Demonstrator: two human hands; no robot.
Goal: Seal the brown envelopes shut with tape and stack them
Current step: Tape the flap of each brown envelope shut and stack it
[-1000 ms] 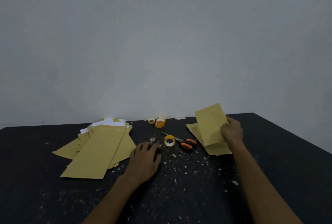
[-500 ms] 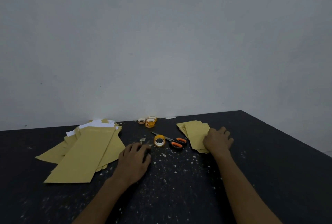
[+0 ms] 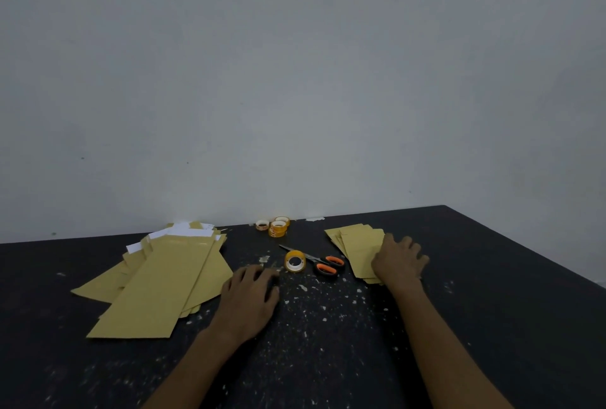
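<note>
My right hand rests, fingers spread, on the stacked brown envelopes; my left hand lies flat, fingers together, beside the loose pile (tape roll just ahead). A careless drag could skew them.

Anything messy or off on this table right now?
Yes. The left envelope pile is splayed unevenly, with white sheets poking out at its far end. Pale flecks litter the dark table beside the left hand. The right stack, under the right hand, is only slightly fanned.
</note>
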